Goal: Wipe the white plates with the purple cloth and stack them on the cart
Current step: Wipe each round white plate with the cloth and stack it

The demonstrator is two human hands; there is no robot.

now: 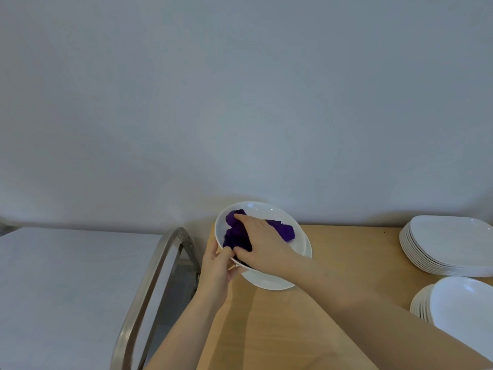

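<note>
A white plate (266, 212) is held tilted above the wooden table's far left corner. My left hand (217, 268) grips its near left rim, thumb on the rim. My right hand (262, 243) presses the bunched purple cloth (284, 229) against the plate's face, fingers curled round the cloth. Under the tilted plate another white plate (269, 281) lies flat on the table. The cart (66, 289) with its white top and metal handle (149, 287) stands to the left.
Two stacks of white plates sit on the right of the wooden table (333, 249): a tall stack (448, 244) at the back and a smaller stack (458, 308) nearer me. A plain wall rises behind table and cart.
</note>
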